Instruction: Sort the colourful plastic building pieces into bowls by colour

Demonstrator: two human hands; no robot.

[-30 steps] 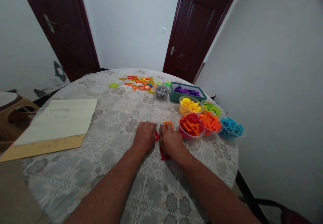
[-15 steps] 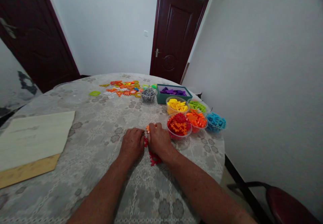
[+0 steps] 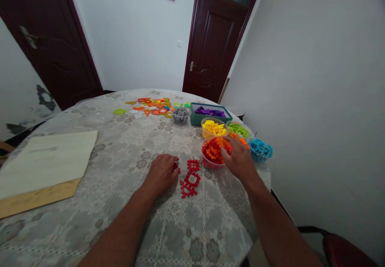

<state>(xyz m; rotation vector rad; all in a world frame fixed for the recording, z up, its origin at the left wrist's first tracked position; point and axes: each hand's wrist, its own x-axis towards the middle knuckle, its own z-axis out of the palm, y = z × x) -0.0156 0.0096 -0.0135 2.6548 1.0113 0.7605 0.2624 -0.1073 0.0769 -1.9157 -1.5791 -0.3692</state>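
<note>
Newly, work is apparently shifting to the red-and-orange tub (image 3: 212, 165): right hand (image 3: 240, 157) pinching orange tile (image 3: 221, 142), left hand (image 3: 163, 170), leftward, curling over red tile (image 3: 175, 165), hold unclear.

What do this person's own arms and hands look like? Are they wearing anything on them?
The left hand and right hand are ordinary human hands, both ungloved. No sleeve covers the left forearm or right forearm where they show. No watch, bracelet or cable is visible.

Red pieces (image 3: 189, 185) and a dark green box (image 3: 197, 120) show against a grey flowered tablecloth (image 3: 144, 132).
</note>
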